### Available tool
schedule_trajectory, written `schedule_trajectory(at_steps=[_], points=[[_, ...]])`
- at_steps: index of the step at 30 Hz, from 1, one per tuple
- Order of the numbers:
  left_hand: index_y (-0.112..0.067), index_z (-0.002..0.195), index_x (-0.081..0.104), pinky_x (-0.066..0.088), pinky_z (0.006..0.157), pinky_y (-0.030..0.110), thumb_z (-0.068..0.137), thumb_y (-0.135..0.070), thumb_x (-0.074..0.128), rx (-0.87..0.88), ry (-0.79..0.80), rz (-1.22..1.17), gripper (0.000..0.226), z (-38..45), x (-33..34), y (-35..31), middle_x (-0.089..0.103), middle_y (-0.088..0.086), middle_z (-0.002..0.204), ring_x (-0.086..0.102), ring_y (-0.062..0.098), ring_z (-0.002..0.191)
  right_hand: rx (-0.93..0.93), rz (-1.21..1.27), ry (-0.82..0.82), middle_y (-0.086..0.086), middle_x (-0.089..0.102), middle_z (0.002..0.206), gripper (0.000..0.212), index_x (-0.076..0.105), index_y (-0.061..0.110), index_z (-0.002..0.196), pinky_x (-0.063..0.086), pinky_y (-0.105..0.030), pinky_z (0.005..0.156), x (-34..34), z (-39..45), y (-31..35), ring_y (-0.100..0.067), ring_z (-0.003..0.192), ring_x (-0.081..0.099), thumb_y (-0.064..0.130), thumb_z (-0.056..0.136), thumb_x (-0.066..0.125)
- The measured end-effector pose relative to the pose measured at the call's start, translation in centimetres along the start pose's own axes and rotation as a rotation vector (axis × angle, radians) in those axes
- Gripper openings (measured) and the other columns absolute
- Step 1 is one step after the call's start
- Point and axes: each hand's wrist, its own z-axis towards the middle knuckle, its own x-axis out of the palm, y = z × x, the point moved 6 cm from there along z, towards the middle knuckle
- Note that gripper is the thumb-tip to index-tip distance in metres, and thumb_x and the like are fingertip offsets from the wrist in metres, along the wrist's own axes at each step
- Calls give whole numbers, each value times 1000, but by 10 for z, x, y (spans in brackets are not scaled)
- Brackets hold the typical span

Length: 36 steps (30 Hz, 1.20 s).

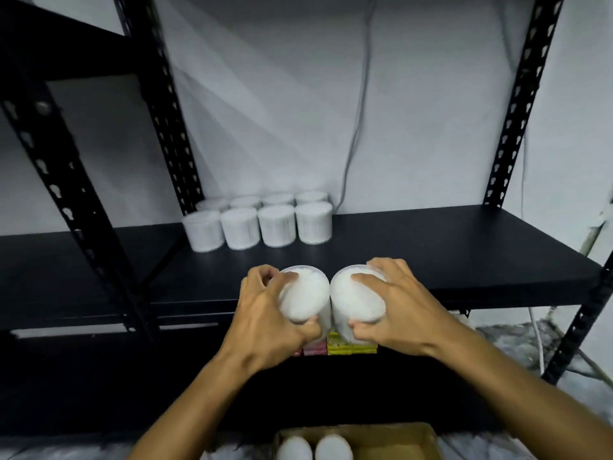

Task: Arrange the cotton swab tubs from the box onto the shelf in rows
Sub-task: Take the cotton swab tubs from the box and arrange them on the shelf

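Stocking swab tubs, entry part-way through the job, items largest to smallest.

Shelf [431,247]: black board on a slotted black rack, running from nine to three o'clock across my view. Bare board lies to the three o'clock side of the stock; I judge room there for many more.

Box [398,436]: brown carton at six o'clock, low in view and partly cut off. Two tubs in box [313,449] show white tops; whether more sit below the edge of view I cannot tell.

Shelved tubs [258,220]: eight white tubs, two rows of four, at eleven o'clock on the board, against the rear wall and the left upright. Rows sit close, neighbours touching or nearly so. This portion I count as done.

Left tub [303,298] and right tub [356,295]: in the air at centre, side by side and touching, tipped so the tops face me, over the board's front edge. Not yet set down.

My left hand [265,313]: fingers curled round the left tub, thumb under its near rim.

My right hand [394,307]: fingers spread over the right tub, thumb under its near rim, a firm hold.

Remaining, by my judgement: seat this pair beside the rows at one o'clock, then clear the box.
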Motion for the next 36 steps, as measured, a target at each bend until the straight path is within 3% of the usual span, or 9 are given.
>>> schedule_trajectory(at_steps=[2, 7, 17, 29, 32, 36], points=[[-25, 128, 53, 24, 88, 4, 52, -52, 66, -15, -27, 1, 81, 11, -12, 1, 29, -12, 118, 36, 7, 116, -7, 26, -17, 4, 35, 124, 68, 49, 26, 125, 40, -32, 97, -9, 12, 5, -13, 115, 28, 52, 65, 65], [-27, 128, 53, 39, 98, 23, 54, -53, 71, -63, -24, 10, 81, 38, -25, 12, 32, -9, 120, 40, 14, 117, 25, 32, -17, 3, 38, 120, 60, 54, 23, 117, 39, -29, 94, -12, 44, 7, -15, 110, 31, 52, 65, 67], [-24, 128, 52, 41, 100, 26, 55, -51, 74, -147, 35, -11, 80, 64, -4, 32, 29, -10, 116, 35, 11, 117, 138, 33, 40, -1, 40, 115, 64, 57, 20, 118, 40, -30, 93, 14, 82, -10, -18, 112, 33, 55, 65, 65], [-24, 130, 50, 35, 101, 23, 67, -52, 71, -147, 52, 10, 73, 73, 7, 41, 30, -9, 119, 31, 12, 124, 171, 44, 43, 2, 37, 129, 68, 46, 30, 132, 40, -32, 93, 25, 93, -18, -16, 121, 29, 58, 71, 58], [-26, 137, 45, 35, 101, 26, 71, -62, 65, -94, 74, 117, 78, 71, 5, 40, 30, -6, 131, 25, 14, 131, 161, 16, 62, 1, 32, 140, 71, 39, 32, 136, 38, -36, 99, 27, 92, -20, -19, 129, 26, 61, 73, 55], [-33, 142, 33, 45, 100, 43, 72, -73, 57, 34, 30, 301, 84, 62, -4, 31, 17, -4, 150, 19, 15, 138, 86, 49, 53, 2, 1, 156, 88, 18, 31, 147, 23, -42, 113, 27, 81, -23, -18, 143, 1, 65, 75, 56]])
